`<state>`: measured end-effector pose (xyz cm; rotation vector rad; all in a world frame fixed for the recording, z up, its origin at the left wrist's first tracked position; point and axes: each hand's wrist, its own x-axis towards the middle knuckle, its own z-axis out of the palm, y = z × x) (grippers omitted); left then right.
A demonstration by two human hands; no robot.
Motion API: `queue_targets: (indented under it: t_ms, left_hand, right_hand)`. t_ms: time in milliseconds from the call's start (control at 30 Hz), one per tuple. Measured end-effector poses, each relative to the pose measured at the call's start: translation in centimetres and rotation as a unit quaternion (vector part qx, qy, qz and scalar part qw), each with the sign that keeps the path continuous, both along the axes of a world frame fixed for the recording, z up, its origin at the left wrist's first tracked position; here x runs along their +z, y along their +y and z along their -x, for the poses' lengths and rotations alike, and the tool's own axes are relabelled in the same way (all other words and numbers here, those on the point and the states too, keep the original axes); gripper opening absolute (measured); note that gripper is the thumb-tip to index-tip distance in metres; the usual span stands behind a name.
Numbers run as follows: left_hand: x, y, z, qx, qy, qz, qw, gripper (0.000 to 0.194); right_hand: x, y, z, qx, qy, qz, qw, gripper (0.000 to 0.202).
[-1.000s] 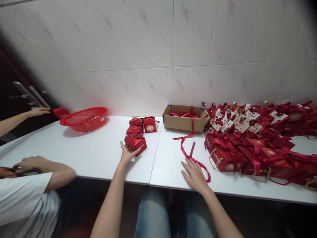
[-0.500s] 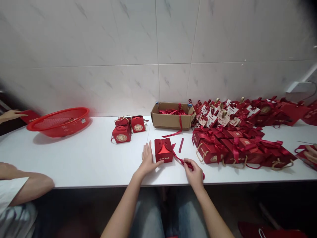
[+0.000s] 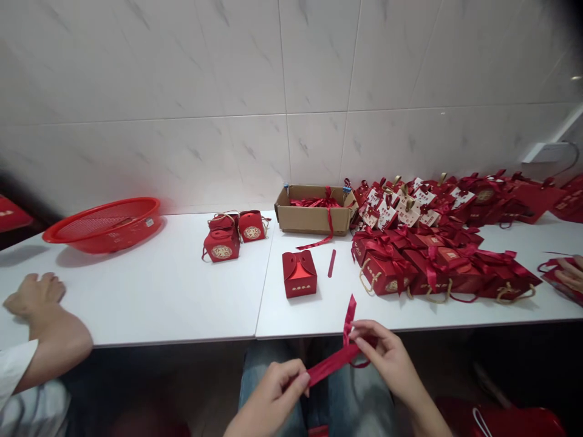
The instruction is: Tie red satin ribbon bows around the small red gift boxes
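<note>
- Tiled wall [image 3: 182,164], qty 1, grey-veined, behind everything.
- White tabletop [image 3: 173,291], 2 sections, 1 seam btwn.
- Bow-tied boxes [image 3: 387,276] on R, overlapping, can't get exact no.; tagged boxes [image 3: 423,209] bunched behind, ditto.
- Red basket [image 3: 113,240], 1 pc, far L.
- Co-worker's arm [image 3: 54,321], 1, resting on table L; 1 other co-worker's hand [image 3: 571,270] at R edge, on a red item.
- Carton [image 3: 310,220], 1, nr wall, ribbons inside, 1 end trailing over front.
- Trio of red boxes [image 3: 221,246], 3 pcs, back of table L of carton.
- Hands, 2, low over lap at table edge: L hand [image 3: 280,391] in narrow pinch on 1 end of ribbon; R hand [image 3: 382,355] also pinching it, fingers close tog.
- Lone red box [image 3: 299,282], 1, upright, no hand touching, just beyond the hands.
- Red ribbon [image 3: 332,366], 1, stretched btwn both hands, free end sticking up by R fingers.
- Short red strip [image 3: 331,263], 1, flat, just R of lone box.
</note>
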<state>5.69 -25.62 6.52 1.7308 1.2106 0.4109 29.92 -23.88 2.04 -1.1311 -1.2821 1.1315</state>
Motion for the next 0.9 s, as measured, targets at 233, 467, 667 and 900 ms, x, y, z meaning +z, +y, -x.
queue_targets:
  t_ms: [233,467,667,900]
  left_hand:
    - [-0.1,-0.2,5.6,0.098,-0.117,-0.013,0.988,0.042]
    - [1.5,0.0,3.7,0.065,-0.122,-0.088,0.986,0.03]
    - [-0.1,-1.3,-1.7,-0.083,-0.083,0.021,0.993,0.038]
    - [-0.8,-1.9,0.7,-0.043,-0.103,0.058,0.992,0.044]
  right_hand:
    - [0.0,-0.1,-4.1,-0.056,-0.014,0.021,0.998,0.037]
    - [1.4,-1.9,-2.2,0.038,0.021,0.076,0.996,0.03]
    - [1.9,-3.5,3.8,0.202,0.117,0.081,0.969,0.032]
    - [0.5,-4.7,3.7,0.266,0.044,0.105,0.957,0.04]
